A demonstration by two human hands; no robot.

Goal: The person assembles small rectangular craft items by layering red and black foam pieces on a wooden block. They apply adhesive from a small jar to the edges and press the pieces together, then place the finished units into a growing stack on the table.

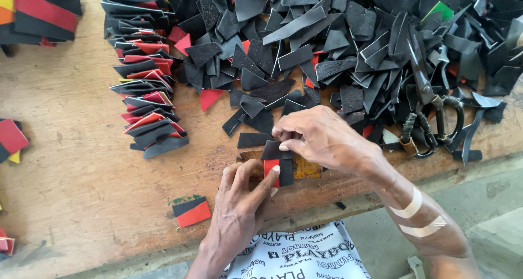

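My left hand (239, 200) lies flat at the table's near edge, thumb pressing a small red and black piece (271, 170) onto a brown block (305, 169). My right hand (321, 140) comes in from the right, its fingertips pinching a black strip (271, 150) laid over that same piece. Both hands meet above the block. Two pale plasters cross my right forearm (417, 216).
A large heap of black scraps (348, 44) fills the far table. A row of folded red-and-black pieces (144, 93) runs down the left. Black-handled scissors (427, 110) lie at right. One finished red-black piece (192, 211) sits near the wooden table's (71, 164) front edge.
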